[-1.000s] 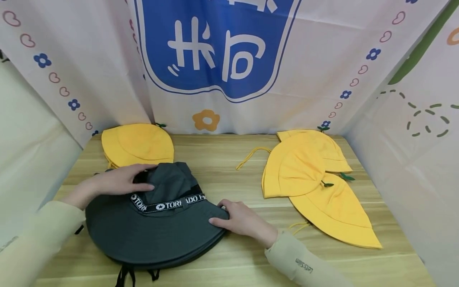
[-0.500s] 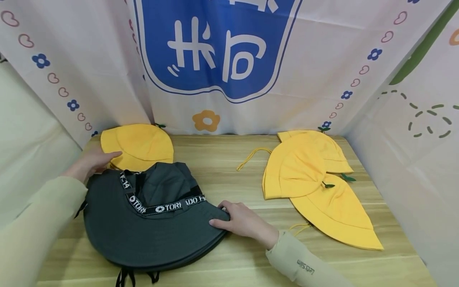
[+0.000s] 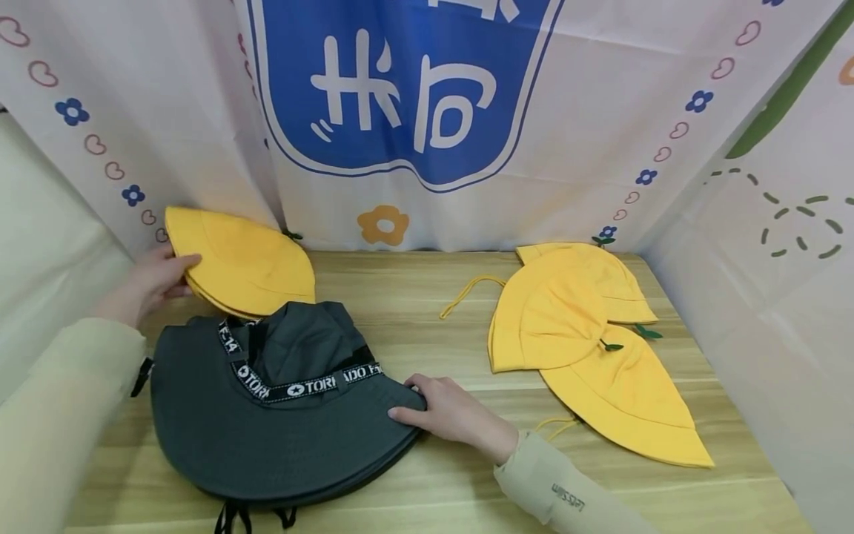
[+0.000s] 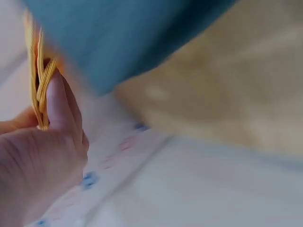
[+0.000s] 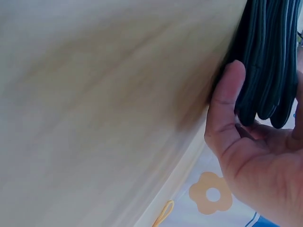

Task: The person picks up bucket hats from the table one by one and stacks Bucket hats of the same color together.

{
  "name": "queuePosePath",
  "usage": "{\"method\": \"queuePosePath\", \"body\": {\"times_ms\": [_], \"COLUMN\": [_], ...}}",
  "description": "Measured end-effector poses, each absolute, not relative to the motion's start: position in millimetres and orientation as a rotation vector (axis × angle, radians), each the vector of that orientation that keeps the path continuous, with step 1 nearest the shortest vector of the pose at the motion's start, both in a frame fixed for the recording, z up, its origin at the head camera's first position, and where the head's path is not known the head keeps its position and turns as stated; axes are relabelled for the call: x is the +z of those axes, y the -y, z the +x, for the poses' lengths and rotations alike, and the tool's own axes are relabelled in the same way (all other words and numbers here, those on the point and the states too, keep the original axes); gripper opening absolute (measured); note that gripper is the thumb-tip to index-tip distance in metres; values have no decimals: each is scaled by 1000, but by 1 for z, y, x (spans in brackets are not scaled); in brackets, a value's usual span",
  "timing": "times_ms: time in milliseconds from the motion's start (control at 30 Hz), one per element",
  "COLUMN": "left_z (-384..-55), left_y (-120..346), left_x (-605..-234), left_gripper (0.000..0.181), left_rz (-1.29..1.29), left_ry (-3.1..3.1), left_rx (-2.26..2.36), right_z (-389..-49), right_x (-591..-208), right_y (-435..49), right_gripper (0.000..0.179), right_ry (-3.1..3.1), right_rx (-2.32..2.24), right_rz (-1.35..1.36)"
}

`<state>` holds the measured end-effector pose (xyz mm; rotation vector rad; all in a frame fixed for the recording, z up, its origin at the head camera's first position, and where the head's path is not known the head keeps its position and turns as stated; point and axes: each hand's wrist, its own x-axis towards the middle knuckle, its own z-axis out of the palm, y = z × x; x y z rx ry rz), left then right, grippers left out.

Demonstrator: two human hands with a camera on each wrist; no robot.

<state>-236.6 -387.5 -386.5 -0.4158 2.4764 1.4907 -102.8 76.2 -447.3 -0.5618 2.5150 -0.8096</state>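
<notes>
Behind the table (image 3: 414, 311) hangs a curtain (image 3: 480, 211) cut off above, while the left hand's grip (image 3: 148, 280) pinches a yellow hat (image 3: 247, 259) at back left and the right hand's grip (image 3: 454, 411) holds a dark hat (image 3: 287, 437) in front, fingers partly hidden.

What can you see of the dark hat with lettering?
The dark hat looks like fabric, with a wide brim and rumpled crown. A black band with white lettering runs along the crown's base. It rests on the table, black straps poking out at its near side. The right hand has the brim's edge in its grip; several dark layers show there, possibly folds.
</notes>
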Motion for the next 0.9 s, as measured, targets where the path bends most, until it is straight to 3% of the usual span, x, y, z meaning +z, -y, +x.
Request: {"method": "queuePosePath", "body": {"times_ms": [133, 467, 900], "left_z": [-231, -205, -183], "left_y": [368, 316, 253], "left_x": [-345, -260, -240], "left_gripper": [62, 49, 30], "left_rz": [-329, -233, 27], "left_ry": [-2837, -3222, -3189], "left_rx": [1332, 1313, 2029], "right_z": [-105, -114, -119], "right_x": [-446, -446, -445], "right_y": [-69, -32, 22], "right_gripper": [58, 56, 58], "right_ry": [-2536, -2597, -2761], "right_rx": [-795, -750, -670], "right_rz": [-565, -586, -591]}}
